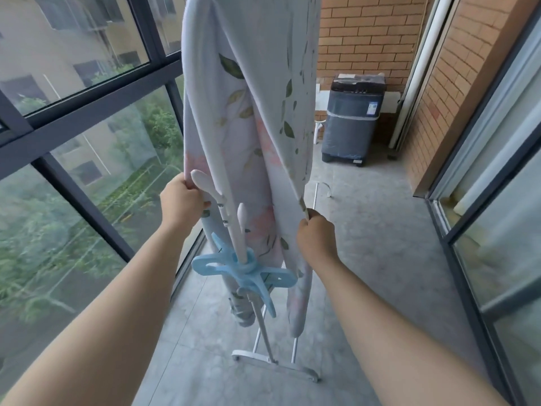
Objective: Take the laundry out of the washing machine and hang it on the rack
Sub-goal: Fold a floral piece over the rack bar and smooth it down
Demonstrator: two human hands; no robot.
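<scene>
Hanging down along the white rack (281, 366) in long folds, the pale flowered sheet (257, 136) has its top edge out of view. The left hand (180, 200) grips its left edge with curled fingers, and the right hand (316, 238) pinches its right edge. A blue plastic piece (243, 268) sits around the rack's pole below the hands, and the grey washing machine (351, 121) stands well apart, by the brick wall (366, 39).

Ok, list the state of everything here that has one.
Rack: standing upright on the floor.
Floral sheet: hanging over the rack, top out of view.
Left hand: grips the sheet's left edge.
Right hand: pinches the sheet's right edge.
Washing machine: lid down.
</scene>
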